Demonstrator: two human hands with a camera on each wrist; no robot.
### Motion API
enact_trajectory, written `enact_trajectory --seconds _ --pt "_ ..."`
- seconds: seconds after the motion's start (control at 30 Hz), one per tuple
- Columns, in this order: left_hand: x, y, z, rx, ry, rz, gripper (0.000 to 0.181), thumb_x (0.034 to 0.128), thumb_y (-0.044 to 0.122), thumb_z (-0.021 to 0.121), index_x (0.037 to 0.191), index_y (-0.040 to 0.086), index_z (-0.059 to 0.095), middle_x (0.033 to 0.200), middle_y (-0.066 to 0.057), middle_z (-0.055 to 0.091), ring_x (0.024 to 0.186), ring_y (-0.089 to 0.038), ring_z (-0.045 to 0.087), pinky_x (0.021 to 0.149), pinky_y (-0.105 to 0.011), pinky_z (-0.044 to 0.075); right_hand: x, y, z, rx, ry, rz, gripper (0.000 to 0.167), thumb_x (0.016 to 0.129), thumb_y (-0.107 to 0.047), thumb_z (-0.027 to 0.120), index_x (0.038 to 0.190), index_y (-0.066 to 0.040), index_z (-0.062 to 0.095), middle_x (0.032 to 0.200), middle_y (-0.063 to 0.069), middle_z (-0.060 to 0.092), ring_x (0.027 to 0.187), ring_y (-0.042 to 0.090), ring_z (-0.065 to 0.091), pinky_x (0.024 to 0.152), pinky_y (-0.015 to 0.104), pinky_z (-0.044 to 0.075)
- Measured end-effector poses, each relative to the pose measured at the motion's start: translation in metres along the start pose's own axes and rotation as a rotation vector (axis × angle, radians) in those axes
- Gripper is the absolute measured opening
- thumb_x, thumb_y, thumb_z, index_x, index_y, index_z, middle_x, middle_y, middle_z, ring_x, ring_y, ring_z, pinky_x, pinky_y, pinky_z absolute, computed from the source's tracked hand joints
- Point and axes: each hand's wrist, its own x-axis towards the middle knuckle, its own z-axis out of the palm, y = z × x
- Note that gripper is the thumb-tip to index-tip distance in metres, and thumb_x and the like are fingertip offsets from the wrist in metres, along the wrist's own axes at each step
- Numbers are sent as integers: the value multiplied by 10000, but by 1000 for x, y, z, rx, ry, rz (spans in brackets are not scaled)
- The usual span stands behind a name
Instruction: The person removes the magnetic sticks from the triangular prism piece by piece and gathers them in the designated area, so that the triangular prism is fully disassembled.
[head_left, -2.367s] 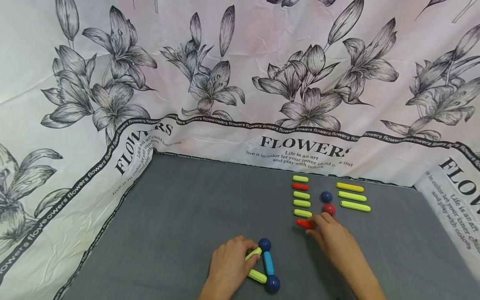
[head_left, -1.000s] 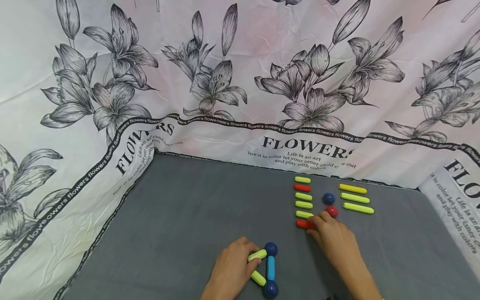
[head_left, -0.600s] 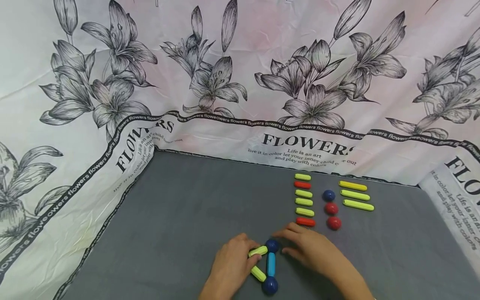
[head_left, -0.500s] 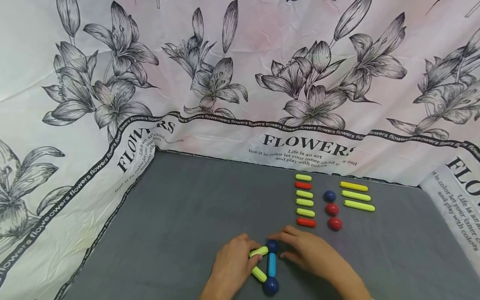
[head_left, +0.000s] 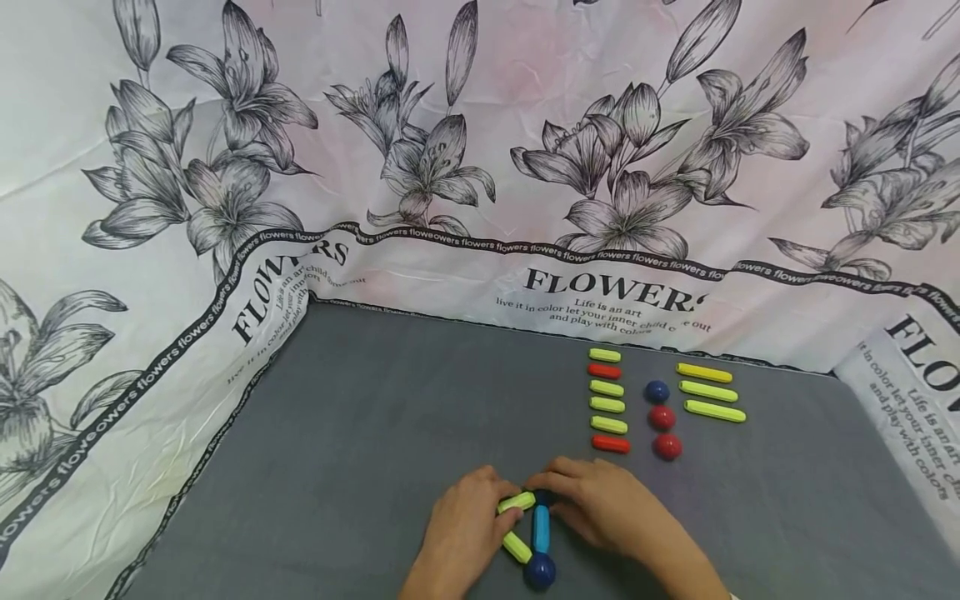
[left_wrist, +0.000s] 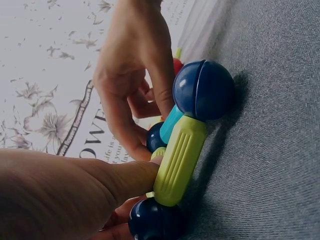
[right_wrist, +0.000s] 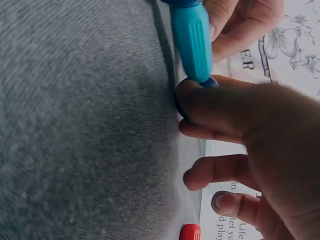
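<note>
A triangle of magnetic rods and balls lies on the grey cloth. My left hand (head_left: 465, 521) grips its left corner, thumb and fingers about the yellow-green rods (head_left: 517, 502); a blue ball (left_wrist: 157, 220) at that corner shows in the left wrist view. My right hand (head_left: 607, 504) pinches the far blue ball (head_left: 543, 497), mostly hidden, between thumb and forefinger. A light-blue rod (head_left: 541, 529) runs from there to the near blue ball (head_left: 540, 572). In the right wrist view, the right thumb covers much of the pinched ball, at the end of the light-blue rod (right_wrist: 192, 42).
Behind the right hand stands a column of short yellow-green rods (head_left: 608, 425) and red rods (head_left: 611, 443). Beside it sit a blue ball (head_left: 657, 392) and two red balls (head_left: 667, 447), then longer rods (head_left: 715, 411). A flower-printed cloth (head_left: 480, 275) rises behind.
My right hand has let go of the front red rod, left it at the column's near end, and moved left to pinch the far blue ball. The left hand keeps its hold.
</note>
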Motion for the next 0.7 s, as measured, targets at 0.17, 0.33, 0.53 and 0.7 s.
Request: enact_trajectory --seconds 0.17,0.33,0.53,0.7 --pt "0 0 2 5 5 -5 202 911 257 849 1107 211 836 886 95 603 689 -53 559 588 -306 471 0 2 4 -3 -5 -21 389 976 -328 767 1348 -355 654 1109 -195 609 875 -21 570 756 315 546" --pt "0 0 1 10 24 1 197 912 263 850 1099 204 838 856 101 581 679 -46 543 587 -300 467 4 4 5 -18 -25 -7 374 972 -376 764 1327 -382 648 1082 -198 590 868 -15 560 768 328 550" --pt "2 1 0 0 9 4 189 914 256 848 1099 219 838 858 101 579 674 -43 530 584 -295 459 6 5 7 -26 -17 -24 331 968 -411 763 1282 -372 666 1029 -176 559 843 7 541 737 302 530" --pt "2 -1 1 -17 -6 -1 176 912 245 850 1085 215 841 847 109 572 670 -36 525 583 -289 458 6 4 9 -46 8 -39 274 976 -423 754 1234 -364 686 995 -170 519 820 9 515 709 260 494"
